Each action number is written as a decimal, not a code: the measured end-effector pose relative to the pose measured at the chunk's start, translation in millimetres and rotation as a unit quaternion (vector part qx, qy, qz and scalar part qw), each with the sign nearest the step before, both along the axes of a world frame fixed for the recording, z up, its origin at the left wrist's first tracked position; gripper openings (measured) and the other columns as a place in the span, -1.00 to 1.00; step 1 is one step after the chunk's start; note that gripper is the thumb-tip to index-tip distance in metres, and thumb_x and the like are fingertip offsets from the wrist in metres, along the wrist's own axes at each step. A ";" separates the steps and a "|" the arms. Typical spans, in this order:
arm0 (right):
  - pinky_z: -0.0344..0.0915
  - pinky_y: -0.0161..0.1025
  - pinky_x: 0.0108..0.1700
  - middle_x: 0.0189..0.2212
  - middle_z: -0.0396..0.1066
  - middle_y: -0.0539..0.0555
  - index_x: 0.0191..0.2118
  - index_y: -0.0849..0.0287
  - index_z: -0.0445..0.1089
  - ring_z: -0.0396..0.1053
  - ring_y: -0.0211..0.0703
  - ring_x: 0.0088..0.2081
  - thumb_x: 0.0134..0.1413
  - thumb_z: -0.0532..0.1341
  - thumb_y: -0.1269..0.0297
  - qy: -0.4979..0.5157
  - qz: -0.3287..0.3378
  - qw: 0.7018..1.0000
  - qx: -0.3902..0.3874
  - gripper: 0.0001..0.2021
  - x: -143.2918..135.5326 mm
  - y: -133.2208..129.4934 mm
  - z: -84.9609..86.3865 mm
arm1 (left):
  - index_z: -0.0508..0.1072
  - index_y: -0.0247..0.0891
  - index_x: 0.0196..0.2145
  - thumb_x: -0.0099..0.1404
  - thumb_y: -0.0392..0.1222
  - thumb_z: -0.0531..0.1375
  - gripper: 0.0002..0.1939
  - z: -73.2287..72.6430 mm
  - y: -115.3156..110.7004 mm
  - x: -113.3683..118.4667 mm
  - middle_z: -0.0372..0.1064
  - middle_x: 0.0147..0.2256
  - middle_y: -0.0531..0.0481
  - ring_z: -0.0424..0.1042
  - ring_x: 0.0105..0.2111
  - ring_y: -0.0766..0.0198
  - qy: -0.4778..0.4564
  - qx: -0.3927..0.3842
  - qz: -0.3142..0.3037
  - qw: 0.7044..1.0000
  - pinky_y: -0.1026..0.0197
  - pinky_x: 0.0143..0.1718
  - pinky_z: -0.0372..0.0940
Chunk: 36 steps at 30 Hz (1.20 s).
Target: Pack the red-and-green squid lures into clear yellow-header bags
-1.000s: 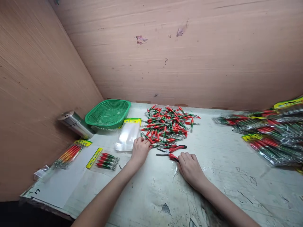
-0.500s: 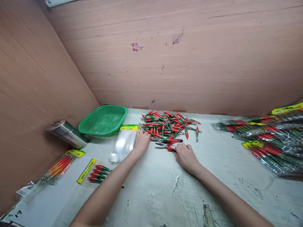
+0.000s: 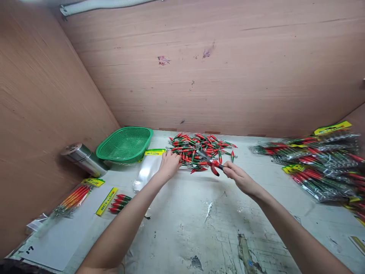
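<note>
A heap of red and green lures lies against the back of the worktable. My left hand is at the heap's left edge, fingers bent down at the lures; what its fingertips hold, if anything, is hidden. Pinched by one handle in my right hand are red and black pliers, raised, with their jaws toward the heap. Beside my left hand lie clear bags with a yellow header. A bag of red and green lures is left of my left forearm.
A green basket and a metal flask stand at the back left. Bagged orange lures rest on a white sheet. Several filled packets are piled at right. Wooden walls rise at back and left.
My right hand has picked the pliers up off the table and moved right, with the jaws now over the heap. My left hand stays by the heap. The view has shifted slightly.
</note>
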State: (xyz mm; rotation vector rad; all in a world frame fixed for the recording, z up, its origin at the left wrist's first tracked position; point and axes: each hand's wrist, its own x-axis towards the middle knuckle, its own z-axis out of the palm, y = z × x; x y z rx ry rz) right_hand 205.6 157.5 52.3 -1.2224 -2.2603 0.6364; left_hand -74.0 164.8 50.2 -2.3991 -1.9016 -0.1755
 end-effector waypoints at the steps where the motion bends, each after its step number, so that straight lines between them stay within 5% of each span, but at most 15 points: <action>1: 0.23 -0.30 -0.40 -0.50 0.15 -0.01 -0.42 0.11 0.01 0.19 -0.21 -0.45 0.28 -0.25 0.13 0.015 -0.016 1.000 -0.005 -0.69 6.8 -7.7 2.8 | 0.43 -0.29 -0.29 0.25 -0.25 0.15 -0.91 1.0 -0.7 0.9 0.38 -0.26 -0.07 0.25 -0.11 0.08 0.004 0.000 -0.007 1.000 0.00 -0.08 0.09; 5: 0.18 -0.29 -0.49 -0.56 0.11 -0.03 -0.41 0.10 0.09 0.16 -0.20 -0.52 0.24 -0.17 0.00 0.041 -0.144 0.989 0.000 -0.66 53.4 -57.2 -5.2 | 0.45 -0.27 -0.37 0.27 -0.34 0.09 -0.86 3.3 -5.9 2.3 0.40 -0.30 -0.08 0.25 -0.12 0.10 0.016 0.008 -0.028 0.999 0.01 -0.07 0.08; 9: 0.14 -0.20 -0.51 -0.54 0.24 0.06 -0.42 0.08 0.17 0.26 -0.05 -0.50 0.13 -0.05 -0.02 -0.052 -0.307 0.946 0.091 -0.70 122.5 -114.8 -48.1 | 0.47 -0.27 -0.39 0.25 -0.33 0.11 -0.87 -1.1 -12.9 2.0 0.42 -0.31 -0.13 0.26 -0.15 0.06 0.013 0.010 -0.023 1.000 0.00 -0.12 0.09; 12: 0.14 -0.11 -0.45 -0.54 0.25 0.10 -0.50 0.06 0.14 0.28 0.03 -0.48 0.11 -0.05 0.04 -0.150 -0.320 0.919 0.175 -0.72 165.7 -145.8 -83.8 | 0.47 -0.27 -0.37 0.22 -0.34 0.14 -0.90 -9.3 -18.0 3.1 0.42 -0.31 -0.11 0.28 -0.16 0.08 0.005 0.000 -0.017 1.000 0.01 -0.13 0.11; 15: 0.08 -0.10 -0.44 -0.51 0.26 0.15 -0.47 0.10 0.23 0.24 0.05 -0.47 0.16 -0.09 0.08 -0.251 -0.318 0.881 0.245 -0.69 179.1 -154.9 -94.8 | 0.47 -0.28 -0.34 0.22 -0.32 0.16 -0.92 -17.4 -23.1 4.7 0.41 -0.31 -0.09 0.29 -0.14 0.09 -0.003 -0.010 -0.006 1.000 0.01 -0.12 0.14; 18: 0.10 -0.09 -0.36 -0.36 0.31 0.26 -0.27 0.25 0.36 0.24 0.10 -0.34 0.24 -0.06 0.07 -0.286 -0.345 0.832 0.327 -0.62 149.1 -134.2 -74.5 | 0.46 -0.29 -0.33 0.23 -0.28 0.18 -0.93 -24.1 -28.6 8.5 0.41 -0.32 -0.08 0.30 -0.14 0.10 -0.009 -0.023 0.003 1.000 0.02 -0.11 0.16; 20: 0.15 -0.07 -0.26 -0.31 0.31 0.28 -0.21 0.32 0.36 0.24 0.09 -0.26 0.27 -0.02 0.08 -0.225 -0.262 0.864 0.366 -0.62 105.9 -106.1 -54.4 | 0.46 -0.30 -0.32 0.24 -0.25 0.18 -0.91 -27.7 -32.2 13.4 0.41 -0.30 -0.08 0.31 -0.14 0.12 -0.012 -0.030 0.011 0.999 0.02 -0.10 0.17; 23: 0.17 -0.14 -0.17 -0.24 0.34 0.23 -0.15 0.28 0.37 0.21 0.00 -0.20 0.25 0.08 0.28 -0.155 -0.076 0.932 0.320 -0.79 25.2 -56.4 -34.6 | 0.45 -0.31 -0.29 0.27 -0.23 0.16 -0.88 -30.8 -36.4 22.0 0.40 -0.27 -0.08 0.33 -0.13 0.14 -0.014 -0.038 0.032 0.999 0.02 -0.09 0.20; 27: 0.12 -0.18 -0.20 -0.18 0.36 0.18 -0.11 0.22 0.38 0.17 -0.01 -0.15 0.14 0.15 0.50 -0.159 -0.015 0.945 0.285 -0.79 -60.7 -4.0 -34.5 | 0.44 -0.31 -0.25 0.31 -0.20 0.13 -0.86 -28.1 -38.1 27.8 0.39 -0.21 -0.07 0.33 -0.10 0.16 -0.005 -0.040 0.063 0.997 0.01 -0.05 0.22; 32: 0.05 -0.17 -0.26 -0.37 0.32 0.20 -0.47 0.24 0.35 0.16 -0.02 -0.23 0.07 0.06 0.66 -0.123 -0.018 0.967 0.223 -0.75 -95.4 23.2 -41.4 | 0.42 -0.32 -0.24 0.32 -0.17 0.13 -0.84 -22.2 -34.1 26.4 0.38 -0.19 -0.08 0.32 -0.08 0.15 -0.004 -0.048 0.076 0.996 -0.01 -0.05 0.23; 36: 0.07 -0.17 -0.24 -0.36 0.30 0.17 -0.51 0.21 0.28 0.17 -0.04 -0.23 0.03 0.09 0.62 -0.038 -0.036 0.987 0.152 -0.80 -91.5 26.6 -41.1 | 0.43 -0.33 -0.23 0.31 -0.19 0.14 -0.84 -22.6 -31.9 25.8 0.37 -0.14 -0.09 0.31 -0.04 0.13 -0.031 -0.063 0.065 0.995 -0.05 0.00 0.21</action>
